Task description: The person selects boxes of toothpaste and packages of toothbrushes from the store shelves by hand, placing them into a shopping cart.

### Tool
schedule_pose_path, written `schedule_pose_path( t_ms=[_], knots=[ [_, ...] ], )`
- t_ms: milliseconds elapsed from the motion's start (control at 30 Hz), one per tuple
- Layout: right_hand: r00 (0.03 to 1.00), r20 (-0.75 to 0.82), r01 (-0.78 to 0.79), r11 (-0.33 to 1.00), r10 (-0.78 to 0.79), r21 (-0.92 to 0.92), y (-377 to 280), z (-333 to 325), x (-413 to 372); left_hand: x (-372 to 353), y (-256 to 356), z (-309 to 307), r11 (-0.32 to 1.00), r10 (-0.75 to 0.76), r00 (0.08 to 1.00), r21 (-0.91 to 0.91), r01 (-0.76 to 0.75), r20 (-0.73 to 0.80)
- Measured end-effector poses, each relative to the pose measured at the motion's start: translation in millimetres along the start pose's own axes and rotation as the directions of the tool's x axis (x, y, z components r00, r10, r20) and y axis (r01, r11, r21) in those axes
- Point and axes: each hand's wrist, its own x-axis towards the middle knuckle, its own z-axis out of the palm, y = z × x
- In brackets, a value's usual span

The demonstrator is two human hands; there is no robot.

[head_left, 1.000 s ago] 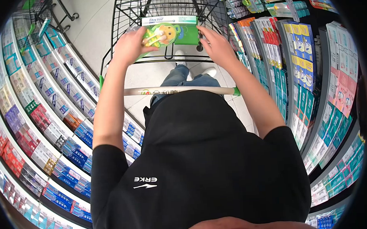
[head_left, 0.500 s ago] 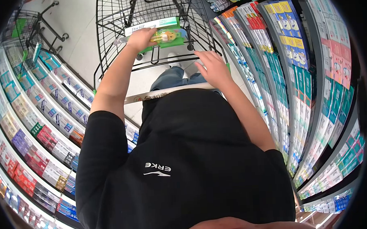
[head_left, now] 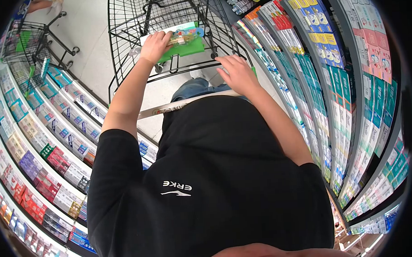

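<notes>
My left hand point(head_left: 155, 47) is over the fold-out seat of a black wire shopping cart point(head_left: 120, 49). Its fingers curl over a clear plastic package point(head_left: 182, 39) with a yellow figure on it; the middle of the package is hidden under the hand. Behind it lies a white and teal box point(head_left: 183, 27), and beneath it is the green seat panel point(head_left: 184, 51). My right hand point(head_left: 239, 74) is near the cart's right rear corner, fingers stretched out and holding nothing. The pale cart handle point(head_left: 186, 104) runs in front of my waist.
Shelves of boxed goods point(head_left: 55, 153) line the left side. More shelves, with teal, red and blue boxes point(head_left: 319, 29), stand close on the right. A second cart point(head_left: 30, 49) is at the upper left, and a person's leg point(head_left: 42, 4) shows beyond it.
The package has turned and is more covered by my left hand. My right hand has barely shifted. The shelves have slid slightly in view, and a person's leg has appeared at the upper left.
</notes>
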Motion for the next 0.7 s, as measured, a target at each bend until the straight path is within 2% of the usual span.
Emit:
schedule_pose_path(
  t_ms=[67,167,200,267,300,367,400,500,533,667,700],
  knots=[
    [1.000,0.000,0.005,1.000,-0.005,-0.003,2.5,-0.1,-0.9,0.9,5.6,-13.9,0.969,-0.206,0.949,-0.085,0.231,0.238],
    [1.000,0.002,-0.010,1.000,0.010,-0.010,6.2,2.2,0.0,-1.9,1.8,-22.3,0.947,-0.220,0.946,-0.180,0.265,0.236],
    [1.000,0.001,-0.015,1.000,0.015,-0.005,7.9,3.7,0.3,-6.7,-3.6,-15.0,0.948,-0.216,0.946,-0.179,0.263,0.241],
    [0.996,0.068,-0.047,0.998,0.049,-0.033,11.0,2.9,5.5,-12.1,-18.0,4.5,0.939,-0.018,0.995,-0.341,0.049,0.094],
    [0.997,0.065,-0.050,0.998,0.052,-0.032,11.6,3.4,7.2,-11.0,-22.0,10.2,0.939,-0.014,0.995,-0.340,0.046,0.095],
    [0.989,0.130,-0.062,0.995,0.072,-0.078,12.4,5.4,9.8,-7.2,-20.4,1.1,0.955,0.082,0.948,-0.297,0.013,0.306],
    [0.989,0.128,-0.062,0.995,0.071,-0.077,12.8,5.8,11.0,-6.0,-15.5,-1.9,0.948,0.036,0.933,-0.307,0.082,0.359],
    [0.996,0.083,-0.021,0.997,0.027,-0.079,14.6,4.8,9.8,2.1,-3.0,-0.9,0.949,-0.034,0.952,-0.288,0.126,0.304],
    [0.999,0.047,-0.014,0.997,0.017,-0.073,12.8,1.5,8.6,0.9,1.3,6.1,0.961,-0.033,0.995,-0.271,0.058,0.097],
    [0.999,-0.030,-0.026,0.998,0.024,-0.049,0.5,-15.5,-9.3,3.5,7.2,25.8,0.980,-0.104,0.989,-0.161,0.120,0.106],
    [0.999,-0.032,-0.028,0.998,0.026,-0.052,-2.0,-18.3,-15.8,3.1,8.0,28.6,0.989,-0.102,0.995,-0.108,0.104,0.022]
  ],
)
